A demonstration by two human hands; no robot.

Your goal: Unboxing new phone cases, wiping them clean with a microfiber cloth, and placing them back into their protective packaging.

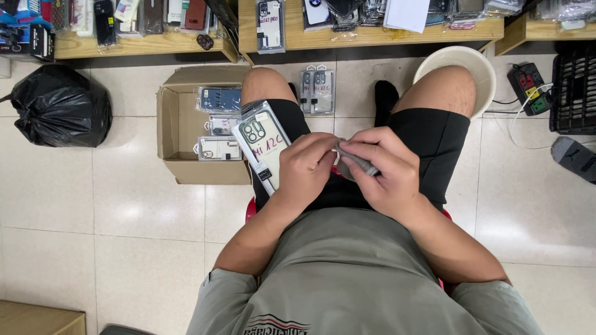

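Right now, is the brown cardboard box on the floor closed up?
No, the cardboard box stands open beside the person's left leg, with packaged phone cases showing inside it.

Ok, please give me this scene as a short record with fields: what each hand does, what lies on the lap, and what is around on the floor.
left hand: pinches one end of a small grey item
right hand: holds the same item, fingers closed on it
lap: packaged phone case on the left thigh
floor, left: open cardboard box with more packaged cases; black rubbish bag
floor, right: white bucket; power strip
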